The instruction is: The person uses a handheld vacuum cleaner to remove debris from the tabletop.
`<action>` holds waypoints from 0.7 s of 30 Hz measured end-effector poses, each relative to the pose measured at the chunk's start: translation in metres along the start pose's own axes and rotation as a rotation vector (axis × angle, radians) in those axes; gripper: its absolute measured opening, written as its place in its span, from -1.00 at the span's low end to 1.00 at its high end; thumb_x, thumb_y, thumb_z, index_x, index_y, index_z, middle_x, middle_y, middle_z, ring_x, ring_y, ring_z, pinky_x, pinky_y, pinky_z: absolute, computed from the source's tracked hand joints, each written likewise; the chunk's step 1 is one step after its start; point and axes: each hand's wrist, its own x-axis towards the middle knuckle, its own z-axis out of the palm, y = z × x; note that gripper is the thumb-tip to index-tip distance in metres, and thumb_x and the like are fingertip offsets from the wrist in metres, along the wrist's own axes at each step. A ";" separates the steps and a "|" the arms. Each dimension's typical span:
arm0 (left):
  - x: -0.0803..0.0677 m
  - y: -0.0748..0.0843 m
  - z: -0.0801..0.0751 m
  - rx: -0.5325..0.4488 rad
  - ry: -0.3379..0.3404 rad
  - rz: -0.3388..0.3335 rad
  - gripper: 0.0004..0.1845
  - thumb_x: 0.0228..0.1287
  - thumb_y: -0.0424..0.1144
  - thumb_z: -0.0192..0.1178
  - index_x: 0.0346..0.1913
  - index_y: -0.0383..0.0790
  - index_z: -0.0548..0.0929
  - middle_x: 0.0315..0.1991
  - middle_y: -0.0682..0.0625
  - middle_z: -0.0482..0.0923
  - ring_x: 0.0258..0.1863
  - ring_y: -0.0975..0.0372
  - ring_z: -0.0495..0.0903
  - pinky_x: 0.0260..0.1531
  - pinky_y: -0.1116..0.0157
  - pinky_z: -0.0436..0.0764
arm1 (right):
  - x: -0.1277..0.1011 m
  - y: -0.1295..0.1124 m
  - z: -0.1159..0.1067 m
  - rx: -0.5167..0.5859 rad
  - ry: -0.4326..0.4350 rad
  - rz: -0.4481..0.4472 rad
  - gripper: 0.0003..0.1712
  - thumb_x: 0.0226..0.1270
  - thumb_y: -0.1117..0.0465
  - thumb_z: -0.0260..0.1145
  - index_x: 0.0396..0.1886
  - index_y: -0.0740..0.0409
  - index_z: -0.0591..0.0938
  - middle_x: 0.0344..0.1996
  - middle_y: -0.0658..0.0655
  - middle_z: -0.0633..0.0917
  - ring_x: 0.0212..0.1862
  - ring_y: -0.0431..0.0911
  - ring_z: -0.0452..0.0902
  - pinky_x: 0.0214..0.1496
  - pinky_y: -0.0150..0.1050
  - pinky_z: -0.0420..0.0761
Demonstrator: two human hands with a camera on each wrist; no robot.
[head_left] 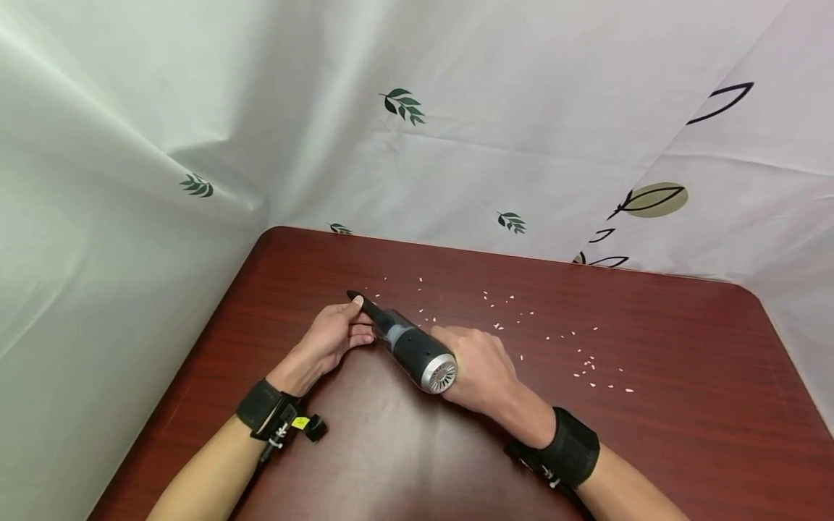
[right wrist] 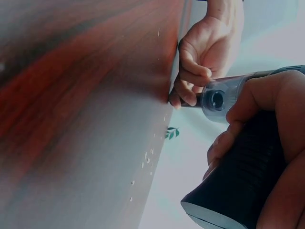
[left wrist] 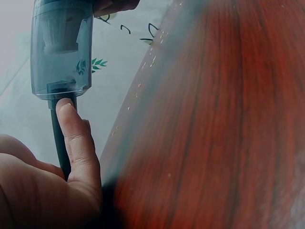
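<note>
A black handheld vacuum cleaner (head_left: 417, 353) with a clear dust cup (left wrist: 62, 57) is held above the table, its silver vented end toward me. My right hand (head_left: 478, 367) grips its black handle (right wrist: 243, 176), fingers wrapped around it. At the far end, my left hand (head_left: 329, 334) pinches the narrow black nozzle (head_left: 366, 304) between thumb and fingers. In the left wrist view the nozzle meets the dust cup's mouth, with a fingertip right at the joint. White scraps (head_left: 498, 326) lie scattered on the table beyond and to the right of the vacuum.
The reddish-brown wooden table (head_left: 684, 434) has rounded back corners. A white curtain (head_left: 456, 174) with leaf prints hangs along its back and left edges. Black straps with small devices are on both wrists, the left strap (head_left: 260, 409) close over the table.
</note>
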 end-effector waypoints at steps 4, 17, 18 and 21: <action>0.000 0.000 0.003 0.003 -0.001 -0.009 -0.47 0.78 -0.05 -0.12 0.32 -0.55 0.42 -0.27 -0.07 0.62 -0.39 0.27 0.70 -0.29 0.38 0.78 | -0.004 -0.001 0.000 -0.006 0.007 0.004 -0.64 0.00 0.01 0.61 -0.40 -0.17 0.53 -0.56 -0.24 0.46 -0.52 -0.28 0.46 -0.57 -0.26 0.52; 0.000 -0.001 0.012 0.014 -0.016 -0.029 -0.51 0.79 -0.07 -0.13 0.19 -0.52 0.51 -0.32 -0.07 0.65 -0.45 0.25 0.68 -0.36 0.36 0.78 | -0.015 -0.004 -0.004 -0.033 0.015 0.019 -0.60 -0.05 0.00 0.63 -0.40 -0.13 0.52 -0.56 -0.22 0.47 -0.54 -0.25 0.48 -0.59 -0.26 0.51; 0.000 -0.001 0.013 0.015 -0.018 -0.030 -0.51 0.79 -0.07 -0.13 0.18 -0.52 0.51 -0.32 -0.07 0.65 -0.45 0.25 0.68 -0.36 0.36 0.78 | -0.016 -0.004 -0.005 -0.035 0.015 0.020 -0.60 -0.06 0.00 0.63 -0.40 -0.13 0.52 -0.56 -0.22 0.48 -0.53 -0.24 0.49 -0.59 -0.26 0.51; -0.001 -0.003 0.015 0.017 -0.023 -0.032 -0.51 0.79 -0.07 -0.14 0.20 -0.53 0.51 -0.32 -0.08 0.65 -0.46 0.25 0.68 -0.37 0.36 0.78 | -0.019 -0.004 -0.006 -0.040 0.016 0.022 -0.60 -0.08 0.00 0.64 -0.37 -0.13 0.56 -0.53 -0.21 0.54 -0.50 -0.22 0.54 -0.58 -0.24 0.53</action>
